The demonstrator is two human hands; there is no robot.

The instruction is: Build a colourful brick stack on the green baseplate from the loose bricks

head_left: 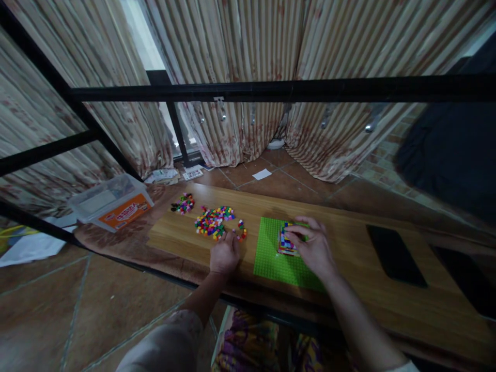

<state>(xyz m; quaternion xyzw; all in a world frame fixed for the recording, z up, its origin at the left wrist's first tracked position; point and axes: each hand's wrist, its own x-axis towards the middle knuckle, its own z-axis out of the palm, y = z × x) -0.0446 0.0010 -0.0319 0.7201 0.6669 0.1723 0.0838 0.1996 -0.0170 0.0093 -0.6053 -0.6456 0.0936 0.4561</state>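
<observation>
My right hand [314,249] reaches over a small, layered, multicoloured brick build [285,247] standing on a bright green studded baseplate [267,258]. Its thumb and fingers are closed in a pinch at the top of the build; whatever lies between the tips is hidden. At the near edge of a loose pile of small coloured toy bricks [211,221], my left hand [225,254] has its fingers curled down and closed. Their tips are too small and dark to show what they hold. A few bricks [242,227] form a short curved group just right of the pile.
Another small heap of parts [184,203] lies at the wooden board's [248,201] far left. Beyond it stands a clear plastic box [112,204] with an orange label. A black phone-like slab [395,256] rests to the right. A black metal bar [271,90] crosses before the curtains.
</observation>
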